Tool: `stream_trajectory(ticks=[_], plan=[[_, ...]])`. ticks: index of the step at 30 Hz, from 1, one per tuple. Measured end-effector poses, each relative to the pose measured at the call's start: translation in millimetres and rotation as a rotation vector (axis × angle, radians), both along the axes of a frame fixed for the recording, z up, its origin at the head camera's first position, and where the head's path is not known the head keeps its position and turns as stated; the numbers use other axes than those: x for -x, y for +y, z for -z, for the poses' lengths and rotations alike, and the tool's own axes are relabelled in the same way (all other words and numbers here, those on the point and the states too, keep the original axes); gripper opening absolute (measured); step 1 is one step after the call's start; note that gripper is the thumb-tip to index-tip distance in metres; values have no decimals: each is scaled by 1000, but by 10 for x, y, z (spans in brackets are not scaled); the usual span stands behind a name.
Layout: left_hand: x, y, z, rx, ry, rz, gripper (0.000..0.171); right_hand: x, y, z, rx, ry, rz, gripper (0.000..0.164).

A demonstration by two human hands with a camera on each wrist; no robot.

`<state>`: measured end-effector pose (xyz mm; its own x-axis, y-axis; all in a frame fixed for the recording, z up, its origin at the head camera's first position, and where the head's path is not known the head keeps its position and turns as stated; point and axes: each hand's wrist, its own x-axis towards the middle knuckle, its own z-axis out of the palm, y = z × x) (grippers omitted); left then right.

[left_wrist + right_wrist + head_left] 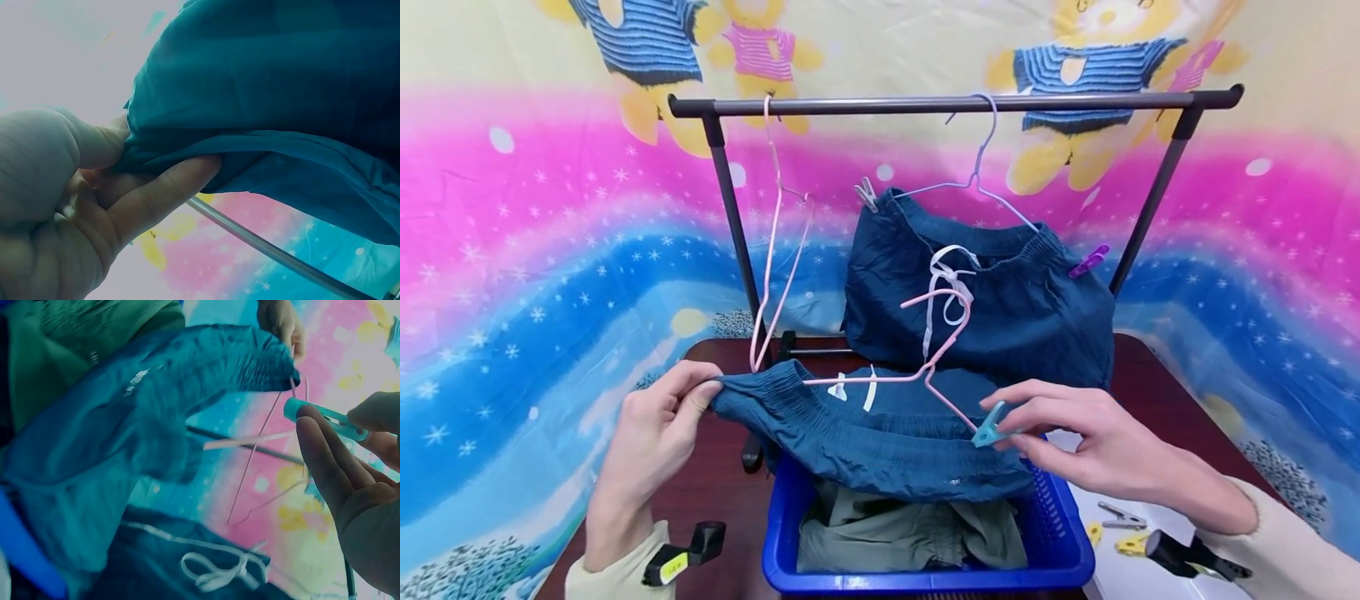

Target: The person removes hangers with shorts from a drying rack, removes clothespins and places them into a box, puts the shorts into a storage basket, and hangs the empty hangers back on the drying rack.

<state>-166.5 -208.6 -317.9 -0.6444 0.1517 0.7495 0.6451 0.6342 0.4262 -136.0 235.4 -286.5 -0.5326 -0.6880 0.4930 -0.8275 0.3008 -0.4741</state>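
My left hand (pixel 658 442) pinches the left end of the waistband of dark blue shorts (pixel 880 458), drawing it out sideways. In the left wrist view the thumb and fingers grip the blue cloth (pixel 262 94). A pink hanger (pixel 931 367) sits with its lower part inside the waistband, its hook upright and free of the rail. My right hand (pixel 1075 425) holds a light blue clothespin (pixel 988 427) between thumb and fingers, beside the hanger's right arm. The right wrist view shows this clothespin (pixel 325 419) pinched in the fingers, apart from the cloth.
Below the shorts stands a blue basket (pixel 925 581) with grey-green clothing (pixel 887 533). Behind, a dark rail (pixel 880 107) carries an empty pink hanger (pixel 767 283) and clipped blue shorts (pixel 985 317) on a lilac hanger (pixel 976 175). More clothespins (pixel 1123 518) lie at the right.
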Motion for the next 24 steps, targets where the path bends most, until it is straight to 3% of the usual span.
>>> stream_trajectory(ticks=[5,8,14,18,24], plan=[[4,-2,10,-2,-2,4,18,1,187,51,-15,-21,96,44],[7,-1,6,-4,-2,8,18,33,306,93,-32,20,148,46],[21,-6,-3,-1,-2,7,18,94,569,178,-83,19,265,39],[22,-11,1,-7,-1,7,18,145,759,234,-142,-50,333,31],[15,-22,7,-19,1,12,19,226,1034,335,-246,-166,335,23]])
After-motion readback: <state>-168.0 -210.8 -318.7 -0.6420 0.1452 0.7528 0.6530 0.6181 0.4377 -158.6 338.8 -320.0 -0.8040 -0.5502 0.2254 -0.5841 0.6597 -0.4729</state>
